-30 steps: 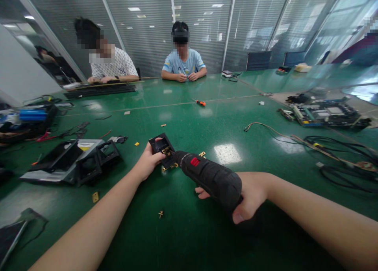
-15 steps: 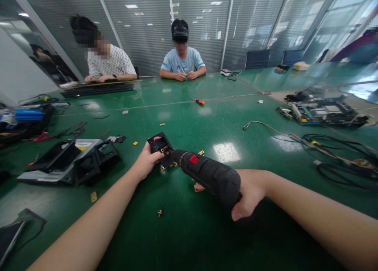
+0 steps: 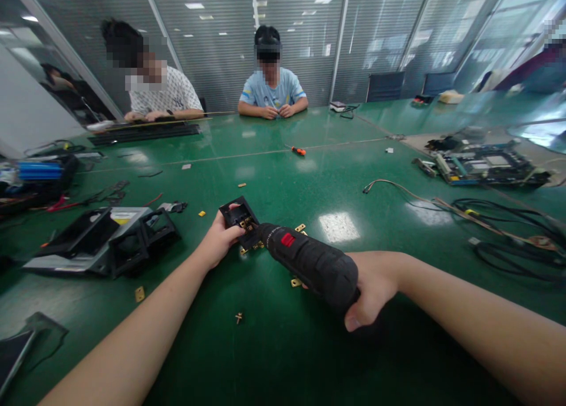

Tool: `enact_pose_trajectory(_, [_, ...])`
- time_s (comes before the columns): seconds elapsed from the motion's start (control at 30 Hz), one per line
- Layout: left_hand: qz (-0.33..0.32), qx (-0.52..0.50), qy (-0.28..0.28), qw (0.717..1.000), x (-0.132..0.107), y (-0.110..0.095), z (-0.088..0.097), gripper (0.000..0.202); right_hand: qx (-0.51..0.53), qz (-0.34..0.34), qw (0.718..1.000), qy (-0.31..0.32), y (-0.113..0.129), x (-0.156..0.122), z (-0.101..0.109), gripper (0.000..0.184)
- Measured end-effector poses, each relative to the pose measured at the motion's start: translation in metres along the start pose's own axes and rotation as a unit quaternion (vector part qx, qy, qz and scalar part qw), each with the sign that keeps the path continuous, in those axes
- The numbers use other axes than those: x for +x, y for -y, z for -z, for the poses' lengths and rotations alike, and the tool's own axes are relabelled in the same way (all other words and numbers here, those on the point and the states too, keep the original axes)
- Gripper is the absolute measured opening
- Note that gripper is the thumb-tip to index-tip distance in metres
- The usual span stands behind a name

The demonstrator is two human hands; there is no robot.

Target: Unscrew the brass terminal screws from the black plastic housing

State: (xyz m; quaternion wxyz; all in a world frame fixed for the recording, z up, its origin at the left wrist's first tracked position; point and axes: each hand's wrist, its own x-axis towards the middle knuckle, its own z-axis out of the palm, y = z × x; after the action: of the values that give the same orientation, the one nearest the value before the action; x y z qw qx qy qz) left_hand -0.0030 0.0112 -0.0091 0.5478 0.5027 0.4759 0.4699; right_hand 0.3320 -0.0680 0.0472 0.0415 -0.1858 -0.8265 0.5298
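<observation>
My right hand (image 3: pixel 374 285) is closed round the handle of a black cordless drill (image 3: pixel 316 264) with a red switch on top. The drill's nose points left and meets a black plastic housing (image 3: pixel 247 208); the bit's tip cannot be made out. Brass terminals (image 3: pixel 247 224) show inside the housing. With thumb and fingers, my left hand (image 3: pixel 221 241) grips the housing's left side, tilted over the table. Loose brass pieces lie under and around it, among them a brass plate (image 3: pixel 296 282) beside the drill. Small screws (image 3: pixel 239 318) lie nearer to me.
Black and grey casing parts (image 3: pixel 101 241) lie on the left of the green table (image 3: pixel 283 359). An orange screwdriver (image 3: pixel 299 151) lies farther back. Cables (image 3: pixel 499 229) and a circuit board (image 3: pixel 486 161) are at right. Two people (image 3: pixel 272 91) sit across the table.
My right hand and the drill have shifted slightly left, and more of the brass plate beside the drill shows. My left hand still holds the housing in nearly the same place.
</observation>
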Motion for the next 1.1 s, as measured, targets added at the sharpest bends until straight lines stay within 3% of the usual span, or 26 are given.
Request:
enact_pose_trajectory(0.3, [0.002, 0.005, -0.004, 1.000, 0.0006, -0.0005, 0.0013, 0.076, 0.014, -0.018, 1.000, -0.005, 0.0056, 0.0006, 0.0013, 0.062])
enact_pose_trajectory(1.1, [-0.006, 0.003, 0.007, 1.000, 0.0014, 0.0009, 0.0017, 0.074, -0.005, 0.019, 1.000, -0.020, -0.0019, 0.0010, -0.0001, 0.055])
